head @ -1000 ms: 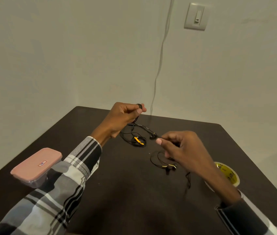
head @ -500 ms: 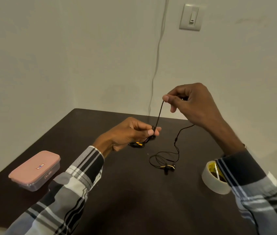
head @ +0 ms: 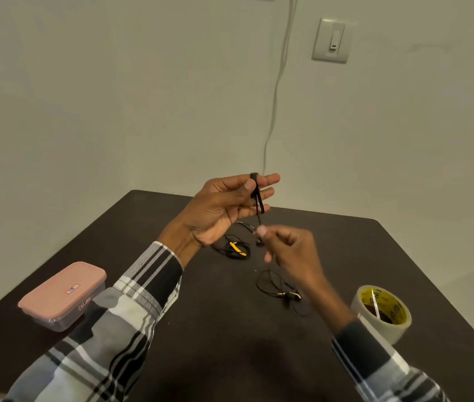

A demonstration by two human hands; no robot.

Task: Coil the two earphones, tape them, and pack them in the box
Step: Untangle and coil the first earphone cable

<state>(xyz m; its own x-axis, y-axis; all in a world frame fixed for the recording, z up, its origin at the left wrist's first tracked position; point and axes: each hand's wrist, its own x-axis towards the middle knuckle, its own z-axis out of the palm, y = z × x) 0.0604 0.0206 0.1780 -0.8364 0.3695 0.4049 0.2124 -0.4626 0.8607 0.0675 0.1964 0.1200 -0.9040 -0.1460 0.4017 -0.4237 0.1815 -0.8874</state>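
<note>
Head view: my left hand (head: 224,208) holds the earphone cable (head: 257,195) wound over its straight fingers, thumb pinning it. My right hand (head: 290,250) pinches the trailing cable, blurred. The loops could slide off those unbent fingertips if I tug.

- A plain room in a home, by its look: bare off-white painted walls (head: 113,97) meet at a corner.
- A beige plastic wall switch (head: 331,40) and a thin white cable (head: 277,82) run above a dark brown wooden table (head: 230,343).
</note>
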